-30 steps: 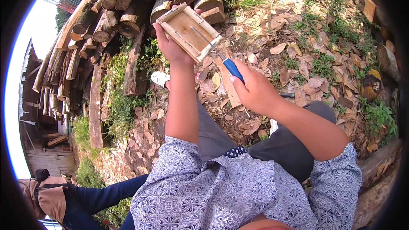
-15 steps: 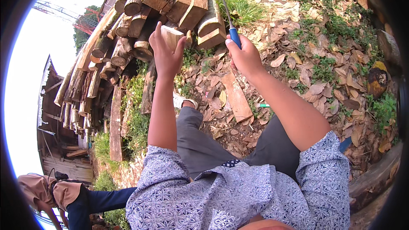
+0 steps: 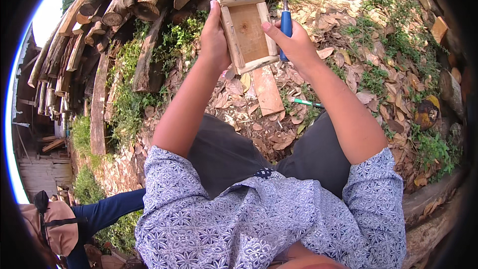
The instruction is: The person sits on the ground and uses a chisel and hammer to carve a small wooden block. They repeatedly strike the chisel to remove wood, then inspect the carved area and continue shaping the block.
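Observation:
My left hand (image 3: 214, 42) is closed around the left side of a small shallow wooden box (image 3: 252, 34). Its open face is turned up to me, showing a brown bottom with a dark knot and a rim of pale wood strips. The fingers behind it are hidden. In my right hand (image 3: 300, 49) is a chisel with a blue handle (image 3: 286, 24) and a narrow metal blade pointing away from me, its tip cut off by the picture's upper edge. The right thumb lies at the box's right rim, and the handle is just beside it.
On the leaf-strewn ground below the box lie a flat wooden board (image 3: 268, 92) and a green slim tool (image 3: 307, 102). Stacked logs (image 3: 117, 10) fill the upper left. Another person (image 3: 59, 224) is at the lower left. Thick logs (image 3: 433, 204) lie at the lower right.
The box has come nearer and turned, so its open face now shows. My right hand has moved in to its right rim, the chisel still in it. The whole view has shifted.

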Motion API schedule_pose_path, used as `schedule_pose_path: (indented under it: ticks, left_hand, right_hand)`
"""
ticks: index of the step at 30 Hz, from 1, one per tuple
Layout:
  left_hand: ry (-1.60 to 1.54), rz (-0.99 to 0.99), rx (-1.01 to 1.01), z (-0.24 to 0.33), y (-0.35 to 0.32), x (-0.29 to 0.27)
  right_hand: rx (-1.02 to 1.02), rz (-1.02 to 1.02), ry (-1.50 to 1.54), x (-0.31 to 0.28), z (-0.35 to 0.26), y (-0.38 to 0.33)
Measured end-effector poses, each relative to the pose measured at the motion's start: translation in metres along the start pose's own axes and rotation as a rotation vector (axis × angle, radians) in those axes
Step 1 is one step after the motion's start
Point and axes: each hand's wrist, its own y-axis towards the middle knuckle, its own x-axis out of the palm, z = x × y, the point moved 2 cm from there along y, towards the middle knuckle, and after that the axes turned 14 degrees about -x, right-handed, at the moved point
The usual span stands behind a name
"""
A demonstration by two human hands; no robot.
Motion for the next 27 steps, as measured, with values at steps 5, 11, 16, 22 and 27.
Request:
schedule_pose_path:
  ticks: [5,11,16,22,27]
  left_hand:
    - [0.093,0.16,0.017,-0.031,-0.018,-0.04]
    - [0.314,0.211,0.103,-0.051,-0.019,-0.076]
    - [0.238,0.299,0.178,-0.038,-0.009,-0.094]
    - [0.208,0.391,0.28,-0.032,0.005,-0.134]
    - [-0.184,0.38,0.14,-0.034,0.017,-0.145]
  right_hand:
    - [-0.005,-0.027,-0.23,0.022,0.007,0.004]
    - [0.025,-0.012,-0.248,0.038,0.024,0.021]
    - [0.11,-0.028,-0.11,0.061,0.016,0.034]
    - [-0.09,0.078,-0.085,0.077,0.012,0.026]
    - [-0.242,-0.222,0.0,0.093,0.02,-0.012]
